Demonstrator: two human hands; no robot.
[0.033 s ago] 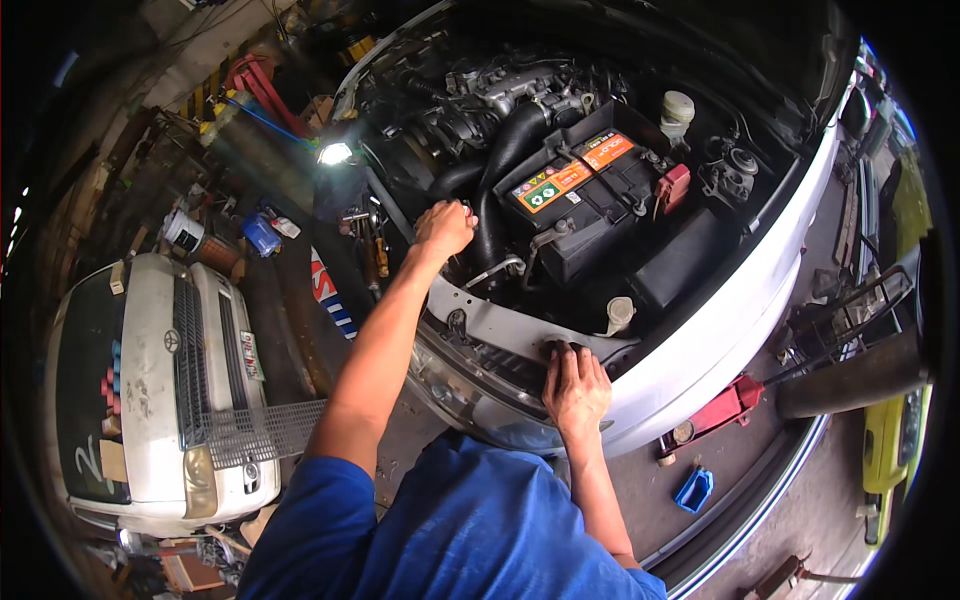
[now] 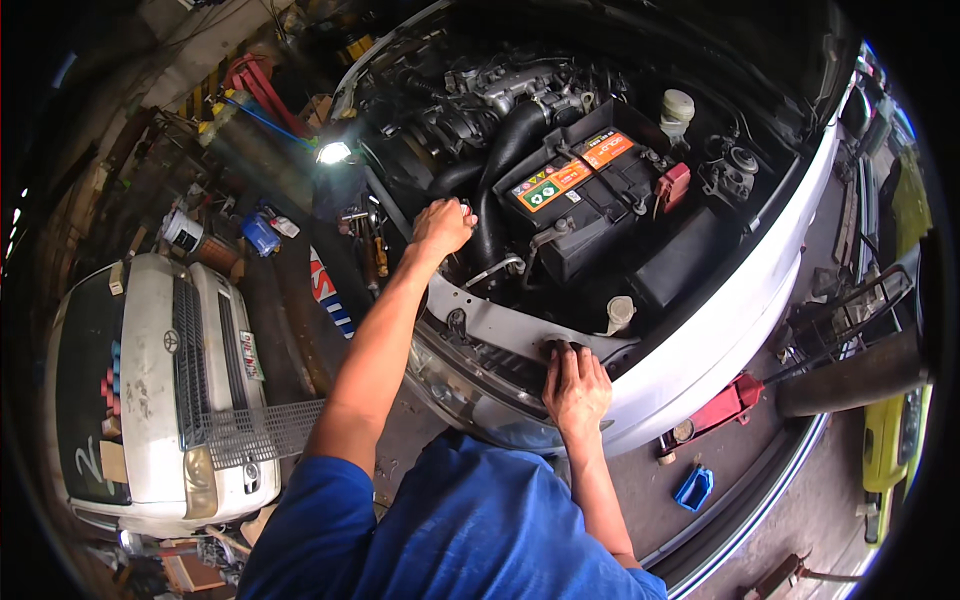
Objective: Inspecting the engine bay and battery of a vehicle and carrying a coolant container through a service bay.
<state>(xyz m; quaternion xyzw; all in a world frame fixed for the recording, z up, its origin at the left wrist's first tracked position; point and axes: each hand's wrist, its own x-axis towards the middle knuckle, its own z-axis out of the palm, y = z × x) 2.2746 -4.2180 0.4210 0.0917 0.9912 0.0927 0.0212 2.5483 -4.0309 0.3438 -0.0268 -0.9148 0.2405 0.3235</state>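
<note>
- Left hand point(image 2: 441, 226) reaches into the engine bay, fingers curled closed on something beside the black intake hose point(image 2: 497, 190); what it grips is hidden.
- Right hand point(image 2: 576, 385) lies open and flat on the front crossmember point(image 2: 500, 325), bracing, gripping nothing.
- Battery point(image 2: 585, 200) sits just right of the hose, its red terminal cover point(image 2: 673, 185) in place.
- Risk: left hand slipping against the hose and hitting sharp brackets nearby.
- Risk: leaning weight shifting; right palm could slide off the painted edge.

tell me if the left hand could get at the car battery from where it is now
Probably yes. The left hand is already inside the open engine bay, beside the thick black hose, and the battery lies just past that hose with its top uncovered.
</note>
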